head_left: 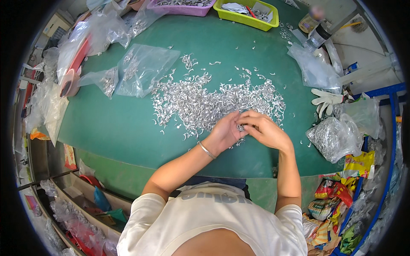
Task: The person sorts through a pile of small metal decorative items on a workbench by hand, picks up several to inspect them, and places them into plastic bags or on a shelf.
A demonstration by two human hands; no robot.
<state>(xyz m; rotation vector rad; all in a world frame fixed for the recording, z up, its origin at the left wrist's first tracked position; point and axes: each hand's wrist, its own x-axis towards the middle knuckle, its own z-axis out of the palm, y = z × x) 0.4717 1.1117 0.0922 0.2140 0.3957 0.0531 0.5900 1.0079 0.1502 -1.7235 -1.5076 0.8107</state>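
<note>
Green table (128,128): both hands (250,130) pinch small metal pieces (205,102).

A green-topped counter (128,128) fills the view under bright, even light, with a blue metal frame (390,128) at its right edge and what may be a cluttered shelf (81,200) low on the left.
</note>
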